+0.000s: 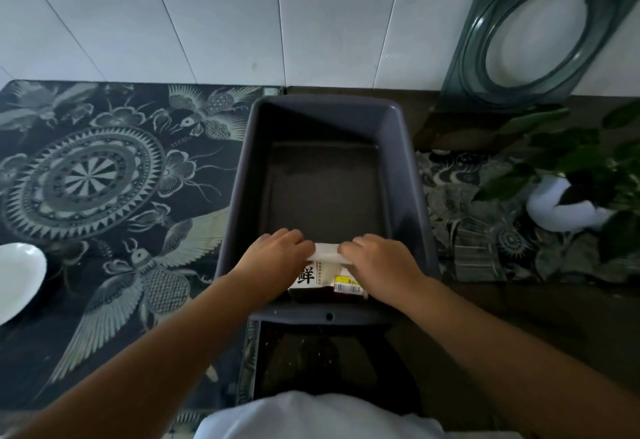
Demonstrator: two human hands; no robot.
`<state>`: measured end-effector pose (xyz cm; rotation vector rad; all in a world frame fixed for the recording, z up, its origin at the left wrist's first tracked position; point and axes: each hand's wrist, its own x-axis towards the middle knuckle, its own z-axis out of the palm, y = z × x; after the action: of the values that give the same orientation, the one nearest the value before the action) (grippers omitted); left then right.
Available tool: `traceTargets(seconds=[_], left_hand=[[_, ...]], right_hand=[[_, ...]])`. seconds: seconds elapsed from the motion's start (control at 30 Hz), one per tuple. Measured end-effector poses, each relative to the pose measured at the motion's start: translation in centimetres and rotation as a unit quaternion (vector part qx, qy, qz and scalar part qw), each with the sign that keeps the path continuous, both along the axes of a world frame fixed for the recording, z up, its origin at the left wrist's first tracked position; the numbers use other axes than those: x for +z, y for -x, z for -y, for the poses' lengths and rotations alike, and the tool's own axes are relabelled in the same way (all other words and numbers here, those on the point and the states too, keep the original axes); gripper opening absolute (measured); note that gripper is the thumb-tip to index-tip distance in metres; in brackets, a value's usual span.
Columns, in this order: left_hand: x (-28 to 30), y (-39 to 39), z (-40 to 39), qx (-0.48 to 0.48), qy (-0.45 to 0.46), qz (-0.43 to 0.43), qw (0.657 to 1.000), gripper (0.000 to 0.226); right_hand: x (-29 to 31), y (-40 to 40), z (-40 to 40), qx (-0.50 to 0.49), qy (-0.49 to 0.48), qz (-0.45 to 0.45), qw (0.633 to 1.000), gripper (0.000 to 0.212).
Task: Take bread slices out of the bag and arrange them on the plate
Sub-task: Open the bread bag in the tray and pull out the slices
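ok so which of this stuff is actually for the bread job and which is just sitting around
For the job:
bread bag, gripped by left hand and right hand
white plate, at the left edge

Just lying about:
grey plastic bin holding the bag
potted plant
patterned mat

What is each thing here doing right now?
Bread bag: in the tub's near end, top folded shut, held.
Left hand: gripping the bag's top.
Right hand: gripping the bag's top.
Grey tub: otherwise empty.
White plate: empty, far left.
Potted plant: leaning over.
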<state>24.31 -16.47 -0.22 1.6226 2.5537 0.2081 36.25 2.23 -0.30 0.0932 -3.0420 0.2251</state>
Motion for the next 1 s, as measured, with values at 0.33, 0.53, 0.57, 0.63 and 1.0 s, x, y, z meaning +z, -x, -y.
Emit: traceTargets(seconds=[0.33,0.53,0.57,0.63,1.0], left_hand=[[0.6,-2.1,1.6,0.025,0.008,-0.045,0.999,0.015],[1.7,-2.4,2.1,0.004,-0.008,-0.043,0.999,0.028],[1.8,-2.5,2.1,0.003,-0.009,-0.045,0.999,0.035],[1.8,-2.9,1.8,0.001,-0.019,-0.054,0.998,0.046],[1.1,-4.1,-0.1,0.026,0.012,-0.038,0.999,0.024]], right_hand=[[0.5,-2.0,0.9,0.005,-0.026,-0.047,0.999,0.01],[0.9,-2.4,0.9,-0.018,0.013,-0.066,0.998,0.006],[0.8,-2.3,0.9,-0.026,0.027,-0.064,0.997,0.005],[0.6,-2.2,1.1,-0.044,0.045,-0.048,0.997,0.009],[1.2,-2.6,1.6,-0.015,-0.017,-0.03,0.999,0.032]])
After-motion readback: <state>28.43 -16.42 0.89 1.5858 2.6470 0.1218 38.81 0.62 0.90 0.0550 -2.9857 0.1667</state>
